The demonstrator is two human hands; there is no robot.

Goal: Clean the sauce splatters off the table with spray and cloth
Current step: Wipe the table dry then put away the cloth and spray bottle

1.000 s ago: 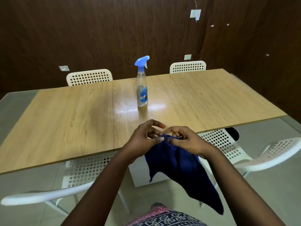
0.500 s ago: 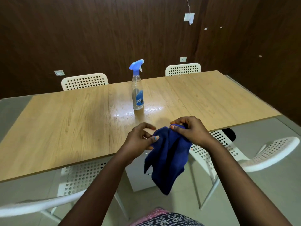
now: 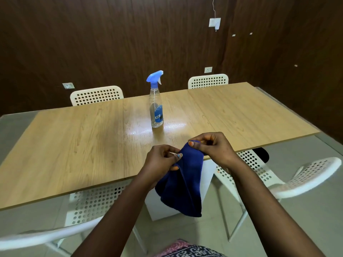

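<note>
Pinching the blue cloth (image 3: 182, 184), left hand (image 3: 161, 161) sits lower than right hand (image 3: 213, 147).

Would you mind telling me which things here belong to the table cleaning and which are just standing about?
Part of the job:
- blue cloth, held by the left hand and the right hand
- spray bottle, upright
- wooden table

Just standing about:
- white perforated chairs
- wall sockets

your dark blue cloth (image 3: 182, 184) hangs folded at the near table (image 3: 74, 145) edge; the clear, blue-triggered spray bottle (image 3: 156, 106) stands upright mid-table, well apart.
</note>
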